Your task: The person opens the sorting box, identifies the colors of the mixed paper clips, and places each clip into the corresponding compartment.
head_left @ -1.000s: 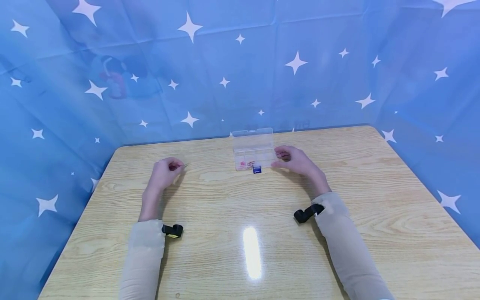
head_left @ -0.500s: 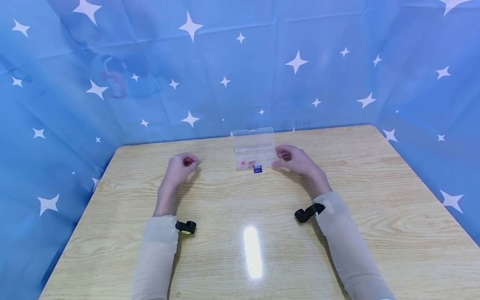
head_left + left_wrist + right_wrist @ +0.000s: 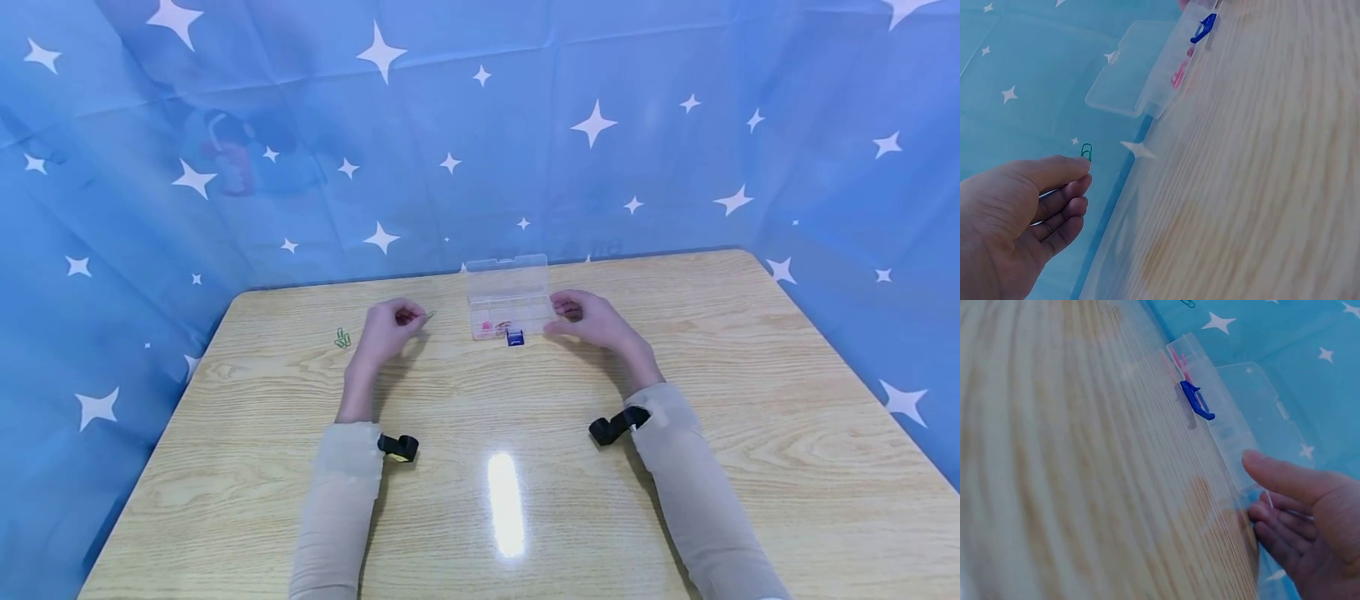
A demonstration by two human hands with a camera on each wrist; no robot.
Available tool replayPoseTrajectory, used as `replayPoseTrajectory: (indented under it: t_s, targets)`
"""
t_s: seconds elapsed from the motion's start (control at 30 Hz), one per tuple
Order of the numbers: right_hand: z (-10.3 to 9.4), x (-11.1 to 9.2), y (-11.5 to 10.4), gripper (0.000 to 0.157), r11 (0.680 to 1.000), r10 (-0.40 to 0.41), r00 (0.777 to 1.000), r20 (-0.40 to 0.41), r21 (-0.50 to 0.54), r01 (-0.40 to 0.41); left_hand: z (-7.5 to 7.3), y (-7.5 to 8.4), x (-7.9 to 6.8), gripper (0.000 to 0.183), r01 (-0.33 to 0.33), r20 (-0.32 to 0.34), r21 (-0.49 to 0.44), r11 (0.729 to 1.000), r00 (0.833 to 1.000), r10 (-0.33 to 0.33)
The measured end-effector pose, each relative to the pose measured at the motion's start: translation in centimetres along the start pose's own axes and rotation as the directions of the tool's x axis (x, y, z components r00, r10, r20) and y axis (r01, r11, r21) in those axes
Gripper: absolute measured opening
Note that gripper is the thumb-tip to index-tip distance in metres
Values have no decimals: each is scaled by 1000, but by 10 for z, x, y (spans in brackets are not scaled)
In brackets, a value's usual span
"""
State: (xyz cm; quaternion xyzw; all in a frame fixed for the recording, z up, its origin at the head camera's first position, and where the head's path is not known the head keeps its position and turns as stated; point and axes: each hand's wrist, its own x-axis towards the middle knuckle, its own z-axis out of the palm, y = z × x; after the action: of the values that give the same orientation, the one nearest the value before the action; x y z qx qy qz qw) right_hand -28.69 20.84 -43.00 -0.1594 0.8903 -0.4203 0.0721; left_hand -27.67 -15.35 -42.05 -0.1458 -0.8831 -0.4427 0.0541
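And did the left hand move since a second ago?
Yes. In the head view, the left hand has moved rightward and a little forward, getting closer to the see-through box, which stayed put.

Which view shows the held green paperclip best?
Left wrist view: the paperclip shows its loops plainly, pinched by the left hand. Head view: a tiny sliver. Right wrist view: probably it, cropped at the top edge.

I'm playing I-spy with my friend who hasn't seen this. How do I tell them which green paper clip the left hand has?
Start with the wooden table and find the open clear box near its far edge. Left of it is the person's left hand. Your green paper clip is the one that hand pinches; the other green clips lie together on the table.
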Motion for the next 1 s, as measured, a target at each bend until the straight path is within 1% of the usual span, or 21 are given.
replayPoseTrajectory:
  t_s: [0.13, 0.33, 0.67, 0.8, 1.0]
  targets:
    - [0, 1, -2, 67, 1000, 1, 1000, 0, -11, -1, 6, 4, 3, 10, -8, -13, -8, 1000, 1000, 8]
    - [-1, 1, -3, 65, 1000, 12, 1000, -2, -7, -12, 16, 10, 10, 10, 7, -42, -3, 1000, 999, -7]
    - [-1, 1, -1, 65, 1000, 8, 1000, -9, -7, -8, 31, 19, 18, 11, 7, -43, -5, 1000, 999, -7]
    - [-1, 0, -2, 66, 1000, 5, 1000, 0, -7, -5, 36, 24, 20, 12, -5, -51, -20, 1000, 999, 4]
    - [0, 0, -2, 65, 1000, 21, 1000, -5, -2, -21, 46, 29, 25, 10, -27, -79, -32, 999, 997, 24]
